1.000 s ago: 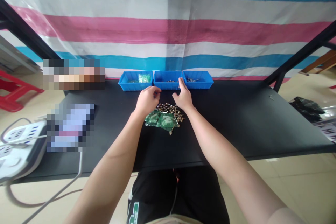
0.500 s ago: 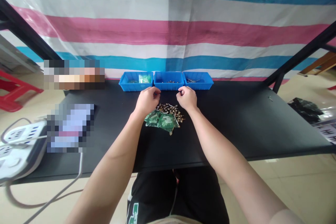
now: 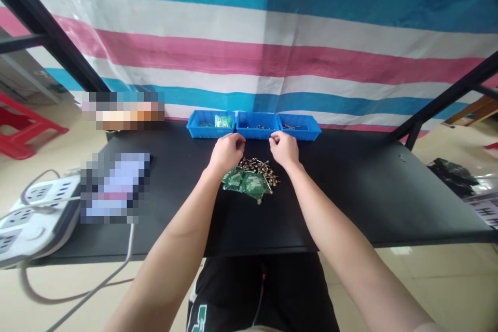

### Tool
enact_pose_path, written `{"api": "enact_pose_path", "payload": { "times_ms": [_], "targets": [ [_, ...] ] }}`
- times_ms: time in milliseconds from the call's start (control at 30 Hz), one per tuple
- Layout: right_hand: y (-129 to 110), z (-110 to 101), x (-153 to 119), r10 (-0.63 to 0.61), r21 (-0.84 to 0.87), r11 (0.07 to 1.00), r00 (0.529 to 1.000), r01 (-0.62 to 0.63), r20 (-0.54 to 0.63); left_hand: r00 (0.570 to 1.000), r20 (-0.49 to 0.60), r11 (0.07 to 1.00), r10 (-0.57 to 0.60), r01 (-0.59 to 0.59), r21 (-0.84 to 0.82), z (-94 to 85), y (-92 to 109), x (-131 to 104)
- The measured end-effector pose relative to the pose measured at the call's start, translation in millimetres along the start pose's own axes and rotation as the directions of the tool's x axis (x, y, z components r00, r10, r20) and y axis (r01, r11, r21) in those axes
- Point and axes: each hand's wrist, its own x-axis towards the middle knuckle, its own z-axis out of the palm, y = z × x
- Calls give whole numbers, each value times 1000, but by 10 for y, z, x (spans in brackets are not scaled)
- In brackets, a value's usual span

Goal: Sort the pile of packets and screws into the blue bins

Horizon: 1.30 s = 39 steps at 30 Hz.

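Three blue bins stand side by side at the back of the black table. The left bin [image 3: 198, 131] holds a green packet [image 3: 223, 121], the middle bin [image 3: 257, 134] a few small metal pieces, the right bin [image 3: 307, 134] some thin pieces. My left hand [image 3: 228, 151] is closed just in front of the left and middle bins. Curled too, my right hand [image 3: 284, 148] is near the middle and right bins. Whatever either hand holds is too small to name. Between my forearms lie a pile of metal screws [image 3: 268, 168] and green packets [image 3: 252, 184].
On the left side of the table [image 3: 350, 207] are a white power strip [image 3: 50, 207] with cables and a blurred-out flat object [image 3: 116, 184]. Another blurred item [image 3: 132, 111] is at the back left. Striped sheeting [image 3: 233, 57] hangs behind the bins.
The view has turned slightly, so the table and bins appear further right and a little lower. Both hands keep about the same places in front of the bins, fingers still curled.
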Motion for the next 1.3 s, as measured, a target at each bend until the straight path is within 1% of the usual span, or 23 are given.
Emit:
{"api": "enact_pose_path", "payload": {
  "times_ms": [67, 200, 300, 400, 500, 567, 633, 733, 833, 900, 1000, 1133, 1300],
  "targets": [
    [-29, -48, 117, -23, 29, 999, 998, 25, -62, 1000, -5, 1000, -1, 1, 5, 2, 11, -2],
    [-41, -95, 372, -26, -3, 1000, 991, 26, -131, 1000, 2, 1000, -15, 15, 11, 5, 25, -4],
    [-15, -82, 464, -34, -33, 999, 993, 31, -112, 1000, 1, 1000, -15, 15, 10, 2, 34, -4],
    [-2, -58, 430, -104, -15, 995, 989, 103, -102, 1000, -1, 1000, -9, 9, 11, 0, 42, -3],
    [-15, -36, 305, -198, 37, 978, 970, 205, -143, 1000, -4, 1000, -2, 2, 13, 0, 50, -3],
    [-27, -9, 195, -257, 72, 960, 956, 269, -143, 1000, 0, 1000, 1, -1, 20, -2, 56, -5],
    [-30, 31, 83, -304, 103, 944, 947, 314, -104, 1000, 16, 999, -5, 4, 38, -6, 58, -7],
    [-15, 93, -55, -348, 155, 925, 937, 347, -21, 998, 48, 995, -30, 26, 92, -20, 39, -1],
    [9, 121, -131, -356, 190, 921, 933, 341, 49, 993, 90, 988, -71, 57, 145, -42, -13, 12],
    [17, 119, -154, -353, 182, 925, 931, 333, 90, 985, 145, 984, -94, 69, 166, -56, -54, 20],
    [15, 110, -173, -366, 138, 928, 915, 345, 171, 973, 219, 983, -76, 37, 181, -73, -89, 27],
    [9, 131, -184, -400, 117, 917, 878, 382, 265, 966, 259, 981, -17, -33, 189, -71, -65, 24],
    [21, 177, -170, -418, 151, 908, 858, 390, 299, 958, 288, 971, 15, -82, 223, -30, -23, 12]
  ]
}}
